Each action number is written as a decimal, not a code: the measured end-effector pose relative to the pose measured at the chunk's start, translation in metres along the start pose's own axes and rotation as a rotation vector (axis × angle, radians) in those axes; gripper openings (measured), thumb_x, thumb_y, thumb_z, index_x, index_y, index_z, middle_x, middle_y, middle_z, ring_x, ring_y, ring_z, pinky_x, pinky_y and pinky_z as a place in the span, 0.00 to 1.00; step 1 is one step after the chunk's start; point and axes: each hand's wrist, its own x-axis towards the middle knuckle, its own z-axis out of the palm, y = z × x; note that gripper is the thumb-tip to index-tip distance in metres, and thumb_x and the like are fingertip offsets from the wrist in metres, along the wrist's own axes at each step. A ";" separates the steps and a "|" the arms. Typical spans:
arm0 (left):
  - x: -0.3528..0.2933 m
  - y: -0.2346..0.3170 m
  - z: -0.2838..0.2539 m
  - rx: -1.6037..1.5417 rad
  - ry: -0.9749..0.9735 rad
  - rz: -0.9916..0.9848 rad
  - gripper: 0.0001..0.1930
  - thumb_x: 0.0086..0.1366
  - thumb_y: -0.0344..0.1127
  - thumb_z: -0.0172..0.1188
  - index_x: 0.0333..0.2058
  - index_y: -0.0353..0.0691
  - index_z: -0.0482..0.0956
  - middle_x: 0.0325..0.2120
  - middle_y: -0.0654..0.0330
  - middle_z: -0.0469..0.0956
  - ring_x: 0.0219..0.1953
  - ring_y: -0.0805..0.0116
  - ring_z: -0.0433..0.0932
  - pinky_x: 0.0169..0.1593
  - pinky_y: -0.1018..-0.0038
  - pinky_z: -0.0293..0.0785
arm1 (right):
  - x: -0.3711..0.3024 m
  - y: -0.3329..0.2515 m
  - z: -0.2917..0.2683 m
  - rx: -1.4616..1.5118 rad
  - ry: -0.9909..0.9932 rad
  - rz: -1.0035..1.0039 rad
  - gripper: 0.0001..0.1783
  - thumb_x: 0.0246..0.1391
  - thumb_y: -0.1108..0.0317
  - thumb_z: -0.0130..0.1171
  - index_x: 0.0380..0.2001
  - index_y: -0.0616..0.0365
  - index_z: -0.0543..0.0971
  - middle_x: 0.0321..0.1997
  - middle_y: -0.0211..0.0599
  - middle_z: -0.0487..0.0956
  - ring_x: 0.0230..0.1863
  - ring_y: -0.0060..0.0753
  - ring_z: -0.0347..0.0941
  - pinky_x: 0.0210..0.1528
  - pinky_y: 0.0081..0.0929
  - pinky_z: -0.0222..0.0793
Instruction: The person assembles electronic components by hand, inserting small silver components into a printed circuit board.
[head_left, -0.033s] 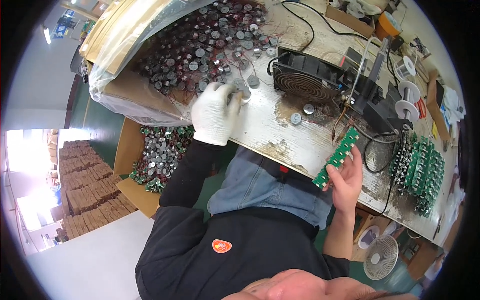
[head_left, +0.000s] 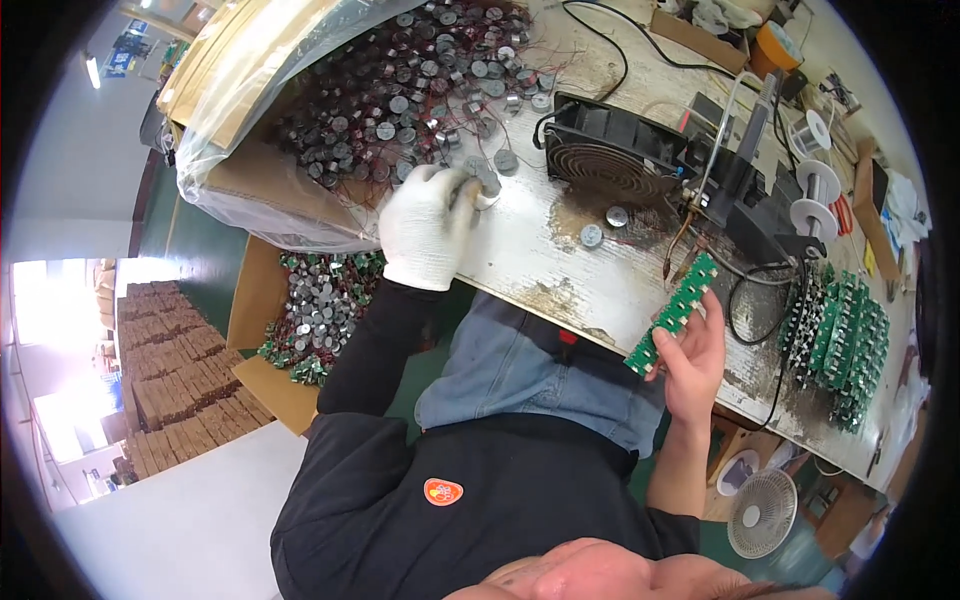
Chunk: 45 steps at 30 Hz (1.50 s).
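My left hand [head_left: 420, 228], in a white knitted glove, is at the near edge of a big pile of small round grey parts with thin red wires [head_left: 400, 105]. Its fingers are drawn together at one round grey part [head_left: 488, 183], which they partly cover. In my bare right hand [head_left: 692, 365] is a long narrow green circuit board [head_left: 675, 315], gripped between thumb and fingers and slanted over the front edge of the workbench [head_left: 520, 265]. Two loose round parts [head_left: 592, 236] lie on the bench between my hands, in front of a black fan [head_left: 615, 160].
Beside the fan is a soldering stand [head_left: 735, 180] with its tip near the board. Spools [head_left: 818, 185] stand farther right. Stacked green boards [head_left: 840, 345] sit on the right of the bench. An open carton [head_left: 255, 300] of assembled parts is below, left. Black cables cross the bench.
My left hand has shifted very slightly to the left, fingers still together at the round part. My right hand and the green board look unmoved.
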 end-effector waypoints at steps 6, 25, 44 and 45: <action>0.002 -0.002 -0.016 -0.294 -0.030 0.023 0.06 0.59 0.30 0.62 0.32 0.33 0.78 0.26 0.56 0.76 0.26 0.67 0.76 0.32 0.75 0.71 | 0.000 0.000 0.002 -0.014 0.043 0.003 0.38 0.51 0.81 0.56 0.63 0.63 0.51 0.44 0.42 0.72 0.25 0.22 0.72 0.15 0.15 0.68; -0.042 0.021 0.004 -0.354 -0.107 -0.120 0.15 0.56 0.36 0.66 0.36 0.33 0.74 0.28 0.52 0.75 0.29 0.59 0.76 0.36 0.70 0.71 | 0.001 -0.004 -0.001 0.039 -0.015 0.024 0.39 0.51 0.83 0.56 0.63 0.63 0.50 0.49 0.44 0.70 0.31 0.24 0.74 0.18 0.15 0.70; -0.044 0.028 0.012 -0.229 -0.177 0.067 0.08 0.52 0.27 0.65 0.30 0.36 0.74 0.24 0.54 0.76 0.24 0.59 0.77 0.30 0.73 0.72 | 0.001 -0.004 -0.001 0.069 -0.021 0.015 0.39 0.51 0.83 0.55 0.63 0.63 0.50 0.47 0.45 0.71 0.30 0.24 0.73 0.19 0.16 0.70; -0.045 0.026 0.013 -0.229 -0.179 0.067 0.08 0.52 0.27 0.65 0.30 0.36 0.74 0.24 0.54 0.76 0.24 0.59 0.77 0.30 0.73 0.72 | 0.001 -0.003 -0.002 0.069 -0.019 0.015 0.39 0.51 0.83 0.56 0.63 0.63 0.50 0.48 0.45 0.71 0.30 0.24 0.73 0.19 0.15 0.70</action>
